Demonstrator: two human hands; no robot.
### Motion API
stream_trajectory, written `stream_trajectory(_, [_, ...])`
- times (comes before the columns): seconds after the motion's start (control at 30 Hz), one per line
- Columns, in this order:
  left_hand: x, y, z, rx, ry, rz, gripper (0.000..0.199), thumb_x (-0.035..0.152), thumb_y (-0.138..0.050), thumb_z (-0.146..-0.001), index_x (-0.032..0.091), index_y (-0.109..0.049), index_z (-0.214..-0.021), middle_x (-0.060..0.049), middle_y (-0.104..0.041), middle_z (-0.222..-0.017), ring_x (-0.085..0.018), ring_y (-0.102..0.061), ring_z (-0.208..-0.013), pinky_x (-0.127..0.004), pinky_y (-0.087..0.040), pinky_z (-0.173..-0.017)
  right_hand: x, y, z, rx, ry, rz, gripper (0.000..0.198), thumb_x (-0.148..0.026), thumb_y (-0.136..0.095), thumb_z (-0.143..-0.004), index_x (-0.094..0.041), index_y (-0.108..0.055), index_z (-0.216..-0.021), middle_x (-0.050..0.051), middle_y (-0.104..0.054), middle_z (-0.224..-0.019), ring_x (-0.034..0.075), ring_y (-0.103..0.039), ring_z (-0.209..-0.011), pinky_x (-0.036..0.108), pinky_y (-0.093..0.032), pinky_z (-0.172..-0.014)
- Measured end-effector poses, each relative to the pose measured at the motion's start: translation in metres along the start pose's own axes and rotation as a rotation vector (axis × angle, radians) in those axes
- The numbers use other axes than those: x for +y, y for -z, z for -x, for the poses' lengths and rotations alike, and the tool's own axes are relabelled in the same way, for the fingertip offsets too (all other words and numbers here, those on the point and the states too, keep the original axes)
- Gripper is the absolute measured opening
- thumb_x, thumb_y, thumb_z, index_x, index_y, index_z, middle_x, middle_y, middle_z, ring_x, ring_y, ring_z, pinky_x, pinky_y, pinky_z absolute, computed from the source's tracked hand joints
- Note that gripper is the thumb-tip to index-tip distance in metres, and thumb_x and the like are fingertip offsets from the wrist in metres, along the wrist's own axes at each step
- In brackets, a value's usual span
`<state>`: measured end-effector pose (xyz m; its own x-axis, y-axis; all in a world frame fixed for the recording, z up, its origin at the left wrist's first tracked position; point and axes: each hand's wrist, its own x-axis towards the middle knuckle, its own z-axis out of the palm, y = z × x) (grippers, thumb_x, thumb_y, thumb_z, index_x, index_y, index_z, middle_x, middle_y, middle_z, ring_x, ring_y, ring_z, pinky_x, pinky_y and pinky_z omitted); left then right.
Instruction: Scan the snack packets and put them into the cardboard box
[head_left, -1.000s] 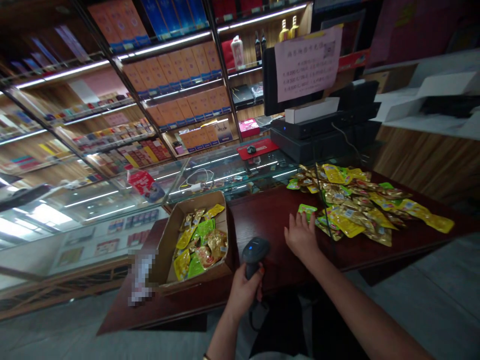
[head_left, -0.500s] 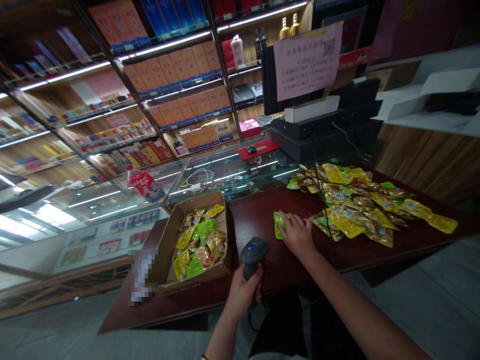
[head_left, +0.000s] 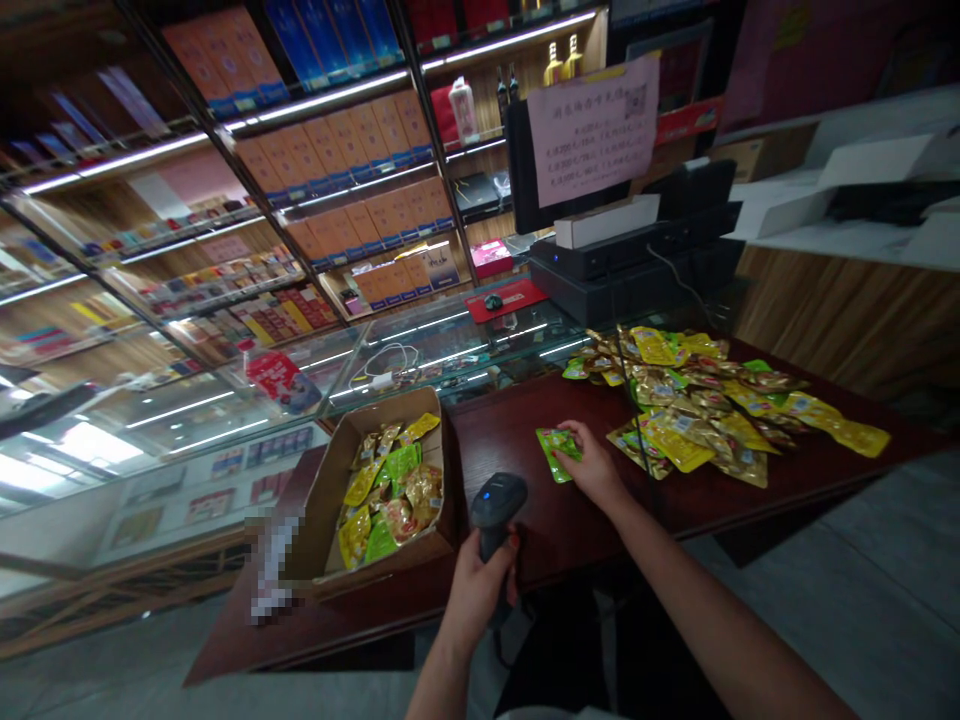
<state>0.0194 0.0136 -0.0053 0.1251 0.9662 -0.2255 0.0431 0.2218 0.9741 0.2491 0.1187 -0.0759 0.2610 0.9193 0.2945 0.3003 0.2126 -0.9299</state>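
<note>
My left hand (head_left: 480, 585) is wrapped round the handle of a dark barcode scanner (head_left: 498, 500), its head pointing up and a small blue light showing. A green snack packet (head_left: 556, 456) is pinched by my right hand (head_left: 591, 464), thumb on its near side, over the dark red table. Left of the scanner stands an open cardboard box (head_left: 448, 470) with green, yellow and gold packets (head_left: 405, 463) inside. To the right of my right hand spreads a heap of yellow and gold snack packets (head_left: 690, 410).
Behind the table (head_left: 491, 420) runs a glass display counter (head_left: 442, 345). A monitor with a paper sign (head_left: 592, 130) stands on a black cash drawer (head_left: 637, 280). A red jug-shaped package (head_left: 277, 378) sits on the glass at left. Stocked shelves (head_left: 360, 205) line the wall.
My right hand, flat over the green packet before, now grips it with thumb and fingers and has tilted it up. The left hand keeps hold of the scanner. The view has shifted slightly.
</note>
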Motion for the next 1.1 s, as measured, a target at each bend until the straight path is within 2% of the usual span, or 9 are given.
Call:
stream_trajectory(0.07, [0.007, -0.004, 0.003, -0.010, -0.012, -0.025, 0.045, 0.053, -0.076, -0.072, 0.015, -0.061, -0.091, 0.008, -0.053, -0.049, -0.008, -0.046, -0.033, -0.018, -0.036, -0.037, -0.001, -0.002, 0.000, -0.016, -0.015, -0.050, 0.049, -0.030, -0.061, -0.083, -0.026, -0.053, -0.131, 0.007, -0.069, -0.119, 0.022, -0.068, -0.105, 0.038, -0.055, -0.090])
stream_trajectory(0.2, [0.017, -0.011, 0.006, -0.006, -0.020, -0.087, 0.044, 0.053, -0.076, -0.071, 0.015, -0.061, -0.087, 0.007, -0.052, -0.045, -0.008, -0.045, -0.032, -0.018, -0.033, -0.036, -0.005, -0.002, 0.000, -0.049, -0.065, -0.191, 0.042, -0.036, -0.053, -0.088, -0.024, -0.055, -0.128, 0.008, -0.071, -0.116, 0.022, -0.071, -0.102, 0.036, -0.057, -0.084])
stream_trajectory(0.37, [0.019, -0.014, 0.005, 0.000, -0.020, -0.076, 0.042, 0.051, -0.077, -0.072, 0.015, -0.062, -0.087, 0.007, -0.052, -0.044, -0.009, -0.045, -0.032, -0.018, -0.033, -0.036, -0.010, 0.000, 0.002, -0.063, -0.125, -0.233, 0.060, -0.035, -0.057, -0.086, -0.026, -0.039, -0.143, 0.005, -0.076, -0.098, 0.021, -0.075, -0.081, 0.031, -0.059, -0.068])
stream_trajectory(0.47, [0.019, -0.014, 0.006, 0.001, -0.031, -0.068, 0.041, 0.050, -0.077, -0.072, 0.015, -0.062, -0.087, 0.007, -0.053, -0.045, -0.008, -0.046, -0.032, -0.018, -0.034, -0.036, -0.011, -0.002, 0.004, -0.063, -0.132, -0.264, 0.055, -0.035, -0.059, -0.084, -0.025, -0.044, -0.135, 0.006, -0.077, -0.099, 0.022, -0.075, -0.084, 0.032, -0.059, -0.069])
stream_trajectory(0.63, [0.020, -0.013, 0.008, 0.016, -0.020, -0.093, 0.042, 0.051, -0.077, -0.071, 0.015, -0.060, -0.086, 0.007, -0.052, -0.046, -0.009, -0.046, -0.032, -0.018, -0.033, -0.036, -0.010, -0.002, 0.003, -0.048, -0.157, -0.199, 0.044, -0.034, -0.061, -0.081, -0.024, -0.052, -0.124, 0.006, -0.078, -0.095, 0.022, -0.075, -0.077, 0.032, -0.058, -0.065])
stream_trajectory(0.8, [0.019, -0.013, 0.008, 0.006, -0.038, -0.081, 0.040, 0.051, -0.076, -0.073, 0.016, -0.060, -0.084, 0.006, -0.054, -0.044, -0.009, -0.046, -0.033, -0.018, -0.033, -0.037, -0.013, 0.002, 0.004, -0.047, -0.132, -0.121, 0.047, -0.033, -0.060, -0.081, -0.021, -0.055, -0.126, 0.002, -0.077, -0.082, 0.020, -0.073, -0.069, 0.028, -0.054, -0.060])
stream_trajectory(0.97, [0.018, -0.016, 0.006, -0.016, -0.029, -0.076, 0.041, 0.050, -0.076, -0.073, 0.015, -0.061, -0.089, 0.006, -0.055, -0.047, -0.008, -0.047, -0.033, -0.018, -0.033, -0.037, -0.019, 0.003, 0.005, -0.029, -0.080, 0.003, 0.068, -0.034, -0.058, -0.084, -0.020, -0.040, -0.148, 0.001, -0.077, -0.082, 0.016, -0.068, -0.061, 0.025, -0.052, -0.058])
stream_trajectory(1.1, [0.020, -0.018, 0.007, -0.026, -0.014, -0.069, 0.041, 0.050, -0.076, -0.073, 0.015, -0.062, -0.089, 0.006, -0.054, -0.046, -0.008, -0.047, -0.033, -0.018, -0.033, -0.037, -0.024, 0.001, 0.006, -0.076, 0.002, 0.044, 0.070, -0.034, -0.056, -0.087, -0.018, -0.036, -0.151, 0.002, -0.077, -0.082, 0.016, -0.070, -0.067, 0.024, -0.054, -0.063])
